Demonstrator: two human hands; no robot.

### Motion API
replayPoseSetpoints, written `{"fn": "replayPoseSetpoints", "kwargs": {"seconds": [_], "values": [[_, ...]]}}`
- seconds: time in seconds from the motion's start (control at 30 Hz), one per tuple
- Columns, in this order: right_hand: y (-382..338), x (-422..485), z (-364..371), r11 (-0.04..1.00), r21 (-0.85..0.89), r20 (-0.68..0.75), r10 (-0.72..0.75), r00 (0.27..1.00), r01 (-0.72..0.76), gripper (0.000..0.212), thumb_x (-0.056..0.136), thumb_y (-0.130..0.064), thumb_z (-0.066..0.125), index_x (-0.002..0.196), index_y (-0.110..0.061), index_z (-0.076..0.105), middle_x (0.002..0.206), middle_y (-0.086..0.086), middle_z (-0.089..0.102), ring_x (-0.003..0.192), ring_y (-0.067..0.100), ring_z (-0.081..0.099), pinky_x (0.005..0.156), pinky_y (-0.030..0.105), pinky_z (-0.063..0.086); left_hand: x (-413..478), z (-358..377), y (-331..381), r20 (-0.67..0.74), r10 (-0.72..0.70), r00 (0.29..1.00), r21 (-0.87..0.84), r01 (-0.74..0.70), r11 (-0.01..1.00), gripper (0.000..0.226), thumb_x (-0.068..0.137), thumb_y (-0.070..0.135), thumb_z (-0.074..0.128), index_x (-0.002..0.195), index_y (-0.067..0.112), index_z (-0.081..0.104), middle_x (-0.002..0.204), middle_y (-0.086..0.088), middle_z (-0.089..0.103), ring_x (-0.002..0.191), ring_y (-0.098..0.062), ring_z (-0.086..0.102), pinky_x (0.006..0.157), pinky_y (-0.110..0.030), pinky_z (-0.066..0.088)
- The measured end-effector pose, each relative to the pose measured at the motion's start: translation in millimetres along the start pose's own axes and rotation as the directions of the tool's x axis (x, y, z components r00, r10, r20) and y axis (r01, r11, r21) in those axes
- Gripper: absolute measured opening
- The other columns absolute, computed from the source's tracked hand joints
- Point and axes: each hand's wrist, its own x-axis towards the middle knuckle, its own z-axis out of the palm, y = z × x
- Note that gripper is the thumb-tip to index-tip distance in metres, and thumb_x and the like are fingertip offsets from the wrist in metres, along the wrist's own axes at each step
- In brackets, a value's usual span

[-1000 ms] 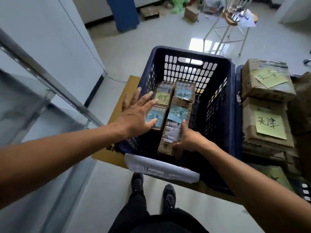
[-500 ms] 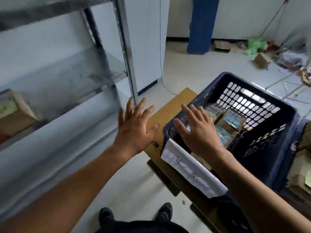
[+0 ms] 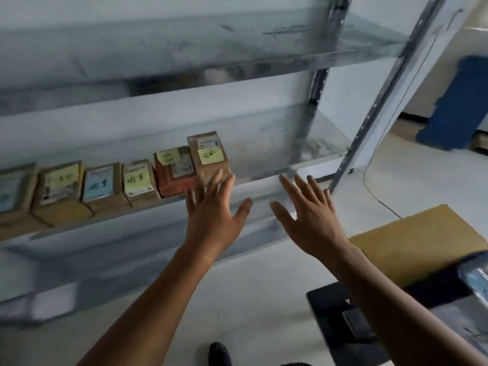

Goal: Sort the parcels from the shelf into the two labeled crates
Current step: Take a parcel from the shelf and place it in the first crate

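Both hands were empty and spread flat, fingers splayed, reaching toward the metal shelf (image 3: pixel 303 165): the left hand (image 3: pixel 214 215) hung just in front of the rightmost parcel (image 3: pixel 208 154), its fingertips overlapping that box's lower edge in the view, though whether they touched it could not be told, while the right hand (image 3: pixel 311 220) hovered over the bare stretch of shelf to the right of the row. The parcels stood in a line along the front of the shelf, a brown one with a yellow note at the right end, a reddish parcel (image 3: pixel 175 171) just beside it, and further boxes with yellow or blue notes running off to the left. The picture was smeared by motion, so the writing on the notes could not be read, and that looked like the chief hazard: a parcel seized before its note was read could land in the wrong crate. Only a dark corner of a crate (image 3: pixel 449 276) showed at the lower right, beside a tan board (image 3: pixel 422 239) (its label was out of view), so the return swing would have to be made partly blind. The boxes sat near the shelf lip, and a one-handed grab at the end box might well nudge the reddish neighbour or tip the taller box forward off the edge. A loose sticky note could also peel away under the fingers, leaving the parcel unmarked.
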Motion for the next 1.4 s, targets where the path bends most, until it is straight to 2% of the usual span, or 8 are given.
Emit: {"fn": "replayPoseSetpoints", "kwargs": {"seconds": [0.2,0.37,0.73,0.87,1.1,1.23,1.33,1.4], "values": [[-68,36,32,0.998,-0.033,0.081,-0.057,0.995,0.060,0.084,0.089,-0.079,0.010,0.165,-0.044,0.005,0.175,-0.005,0.000,0.161,0.018,-0.013,0.128,0.045,-0.009,7,-26,-69,-0.002,-0.048,0.999,0.001,0.048,0.999,0.074,0.098,0.069,0.038,0.160,0.031,0.023,0.171,0.002,0.010,0.157,-0.027,-0.010,0.127,-0.050,-0.004],[-83,69,50,0.995,-0.059,0.087,-0.070,0.994,0.075,0.081,0.094,-0.077,0.014,0.166,-0.042,0.006,0.175,-0.004,0.004,0.161,0.020,-0.009,0.131,0.050,0.000,26,-24,-97,0.017,-0.090,0.996,0.001,0.090,0.996,0.075,0.099,0.069,0.033,0.161,0.031,0.017,0.171,0.000,0.006,0.157,-0.030,-0.012,0.124,-0.050,-0.006],[-34,164,90,0.997,0.033,0.143,-0.069,0.987,0.065,0.081,0.095,-0.074,0.022,0.166,-0.036,0.016,0.174,0.000,0.016,0.162,0.024,0.000,0.130,0.054,0.012,142,37,-114,0.188,-0.162,0.969,0.093,0.147,0.985,0.071,0.101,0.067,0.031,0.161,0.031,0.022,0.171,0.001,-0.005,0.155,-0.037,-0.016,0.121,-0.056,-0.011],[-13,214,104,0.995,0.089,0.159,-0.067,0.985,0.053,0.079,0.099,-0.077,0.017,0.166,-0.037,0.015,0.174,0.000,0.017,0.162,0.023,-0.001,0.130,0.054,0.011,203,61,-125,0.178,-0.178,0.968,0.150,0.152,0.977,0.069,0.101,0.068,0.028,0.160,0.033,0.022,0.171,0.000,-0.008,0.154,-0.036,-0.018,0.121,-0.054,-0.013],[14,284,136,0.983,0.172,0.248,-0.102,0.963,0.059,0.075,0.100,-0.071,0.023,0.166,-0.037,0.012,0.175,-0.001,0.013,0.162,0.022,-0.003,0.131,0.052,0.003,245,108,-137,0.205,-0.241,0.949,0.050,0.236,0.971,0.067,0.102,0.059,0.038,0.161,0.031,0.021,0.171,0.001,-0.008,0.155,-0.033,-0.014,0.122,-0.053,0.012],[26,303,150,0.971,0.241,0.271,-0.065,0.960,-0.002,0.072,0.104,-0.068,0.028,0.166,-0.033,0.016,0.174,0.001,0.019,0.162,0.025,0.002,0.130,0.057,0.006,241,120,-130,0.151,-0.257,0.954,-0.060,0.269,0.961,0.058,0.104,0.046,0.047,0.158,0.030,0.034,0.171,0.005,0.001,0.157,-0.026,-0.011,0.123,-0.051,0.009],[28,310,158,0.959,0.273,0.311,-0.013,0.950,-0.076,0.079,0.100,-0.073,0.024,0.166,-0.032,0.017,0.173,0.001,0.021,0.162,0.025,0.003,0.130,0.056,0.003,241,131,-130,0.049,-0.120,0.992,-0.119,0.125,0.985,0.049,0.103,0.030,0.054,0.152,0.025,0.048,0.169,0.000,0.016,0.158,-0.027,0.002,0.123,-0.062,0.020],[27,315,162,0.949,0.296,0.337,0.006,0.942,-0.112,0.083,0.095,-0.075,0.020,0.166,-0.031,0.017,0.173,0.001,0.023,0.162,0.025,0.003,0.130,0.057,0.002,241,139,-135,0.002,-0.104,0.995,-0.186,0.103,0.977,0.047,0.101,0.027,0.056,0.148,0.026,0.052,0.168,-0.001,0.017,0.157,-0.016,0.004,0.124,-0.056,0.024]]}}
